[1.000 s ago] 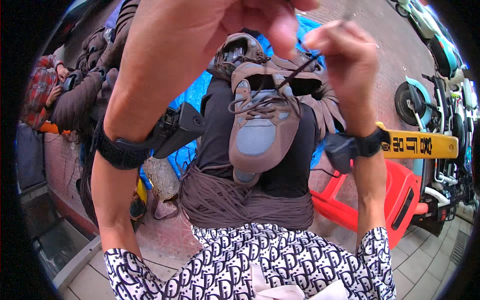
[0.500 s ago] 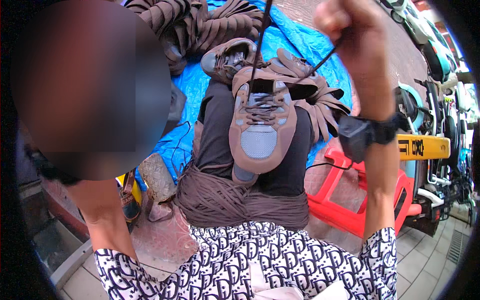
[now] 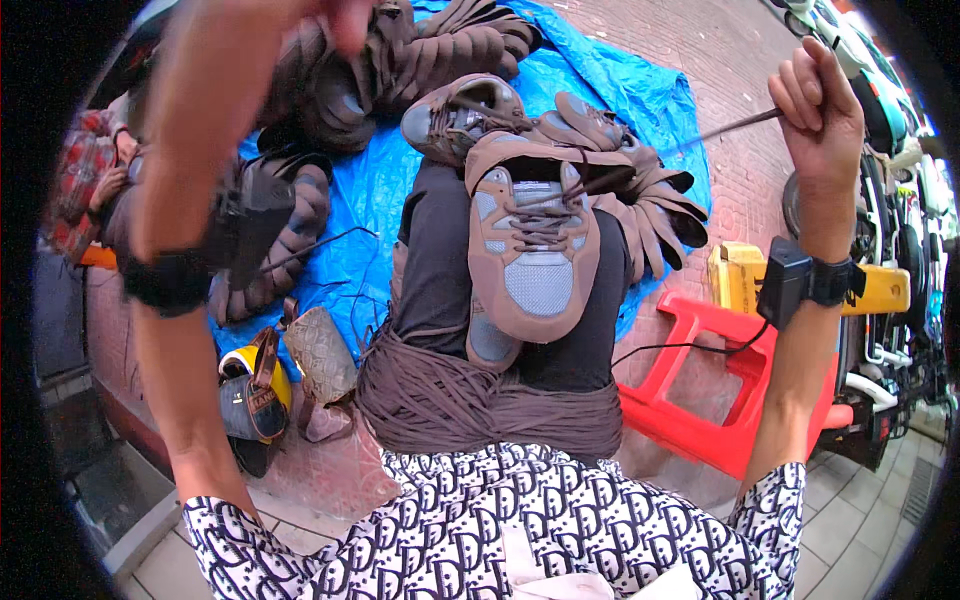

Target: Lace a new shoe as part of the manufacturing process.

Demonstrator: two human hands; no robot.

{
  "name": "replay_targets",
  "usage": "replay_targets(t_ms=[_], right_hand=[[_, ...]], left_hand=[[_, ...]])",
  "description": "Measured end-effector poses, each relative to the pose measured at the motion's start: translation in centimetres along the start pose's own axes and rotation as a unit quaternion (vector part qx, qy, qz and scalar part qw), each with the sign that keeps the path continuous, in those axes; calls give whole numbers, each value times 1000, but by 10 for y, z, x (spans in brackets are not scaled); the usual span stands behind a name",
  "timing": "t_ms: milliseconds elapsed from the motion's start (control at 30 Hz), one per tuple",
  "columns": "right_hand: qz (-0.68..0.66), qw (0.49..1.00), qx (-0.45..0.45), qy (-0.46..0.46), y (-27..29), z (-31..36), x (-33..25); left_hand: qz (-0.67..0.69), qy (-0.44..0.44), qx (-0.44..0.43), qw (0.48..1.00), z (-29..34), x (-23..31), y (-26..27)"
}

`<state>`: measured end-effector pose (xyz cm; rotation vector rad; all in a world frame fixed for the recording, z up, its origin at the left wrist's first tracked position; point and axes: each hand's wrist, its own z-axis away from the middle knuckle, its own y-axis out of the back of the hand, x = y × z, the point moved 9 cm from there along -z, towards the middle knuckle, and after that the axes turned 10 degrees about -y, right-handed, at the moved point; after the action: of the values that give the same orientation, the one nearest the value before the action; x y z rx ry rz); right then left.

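A brown sneaker (image 3: 545, 260) with grey-blue mesh lies on my lap, toe toward me, its laces crossed over the tongue. My right hand (image 3: 822, 105), raised at the upper right, is closed on a taut brown shoelace (image 3: 730, 127) that runs back to the top of the sneaker. My left hand (image 3: 345, 22) is up at the top edge; motion blur and the frame's edge hide most of its fingers. Under the sneaker another shoe (image 3: 490, 340) shows its toe. A thick bundle of loose brown laces (image 3: 440, 405) drapes across my thighs.
More sneakers (image 3: 465, 115) and stacked brown shoe pieces (image 3: 430, 60) lie beyond my knees on a blue tarp (image 3: 665, 110). A red plastic stool (image 3: 650, 390) stands at right. Bags (image 3: 318, 355) sit at left. Another person's plaid sleeve (image 3: 85, 165) appears far left. Scooters (image 3: 870, 110) line the right.
My right hand has moved outward to the right, drawing the lace out at a slant. The left forearm has swung up. The lace that rose from the sneaker's left side no longer stands upright.
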<state>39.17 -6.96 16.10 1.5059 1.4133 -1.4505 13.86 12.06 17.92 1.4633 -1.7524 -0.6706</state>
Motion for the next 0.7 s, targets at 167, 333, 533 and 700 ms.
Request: replay_targets(t_ms=[167,333,533,700], right_hand=[[38,997,41,-57,-2,4,44],[-101,993,15,-56,-83,-35,59],[161,984,5,81,-103,-49,48],[483,869,-95,56,-91,-12,125]], left_hand=[[237,32,-92,967,28,39,-143],[308,27,-52,949,30,76,-171],[407,180,-77,892,49,56,-159],[661,332,72,669,93,9,-166]])
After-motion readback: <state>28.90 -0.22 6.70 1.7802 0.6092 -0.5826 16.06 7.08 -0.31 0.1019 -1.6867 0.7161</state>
